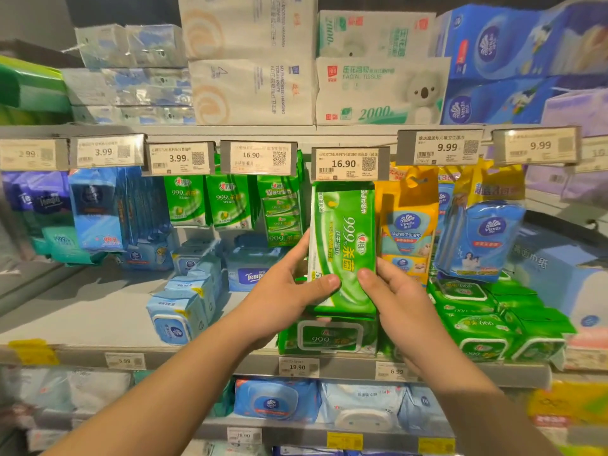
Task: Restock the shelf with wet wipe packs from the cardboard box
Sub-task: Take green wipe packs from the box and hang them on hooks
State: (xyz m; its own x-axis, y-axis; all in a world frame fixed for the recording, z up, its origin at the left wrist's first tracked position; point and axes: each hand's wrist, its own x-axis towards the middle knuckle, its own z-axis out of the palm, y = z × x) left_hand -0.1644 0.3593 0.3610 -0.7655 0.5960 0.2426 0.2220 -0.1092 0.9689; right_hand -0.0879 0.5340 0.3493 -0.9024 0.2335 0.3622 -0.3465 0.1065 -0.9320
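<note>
- A green wet wipe pack [343, 245] is held upright in front of the shelf, its top edge just under the 16.90 price tag [349, 164] that hangs from the rail above.
- The left hand [289, 291] grips the pack's lower left edge, thumb lying across the front and fingers reaching up behind the left side.
- The right hand [403, 301] grips the lower right corner, thumb on the front; the two thumbs point toward each other, near but apart.
- Just below the held pack, a flat green pack with a white-rimmed lid [329, 337] lies at the near edge of the shelf [98, 311].
- To its right, more green lidded packs [487, 324] sit stacked and tilted.
- Right of the held pack hang yellow Vinda packs [408, 225] and blue Vinda packs [487, 238].
- To the left hang smaller green packs [210, 202], then blue packs [98, 209] farther left.
- Light-blue lidded packs [184, 307] stand in a row on the shelf, running from near to far.
- The shelf above carries white tissue bundles [378, 90] and blue Vinda bundles [513, 60].
</note>
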